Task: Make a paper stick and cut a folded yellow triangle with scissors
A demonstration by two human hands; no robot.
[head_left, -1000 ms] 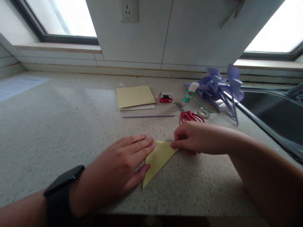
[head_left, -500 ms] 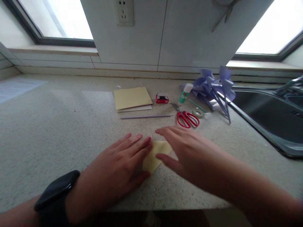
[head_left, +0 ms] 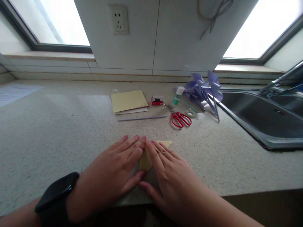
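A folded piece of yellow paper (head_left: 145, 160) lies on the counter near its front edge, mostly covered by my hands. My left hand (head_left: 113, 168) rests flat on its left part, fingers stretched out, with a black watch (head_left: 58, 192) on the wrist. Over the right part of the paper my right hand (head_left: 171, 171) is laid flat, its fingertips pressing down close to those of the left. A pointed corner of the paper shows beyond the right fingers.
Behind the hands lie a purple stick (head_left: 142, 119), stacked yellow sheets (head_left: 129, 101), a small red box (head_left: 157, 101), a glue stick (head_left: 178, 96), red-handled scissors (head_left: 178, 119) and a tape roll (head_left: 190, 113). Purple paper pinwheels (head_left: 201, 86) lie beside the sink (head_left: 248, 113).
My right hand has come down onto the paper and moved left, up against my left hand. My left hand stays in place. The view has tilted up and shifted slightly right.
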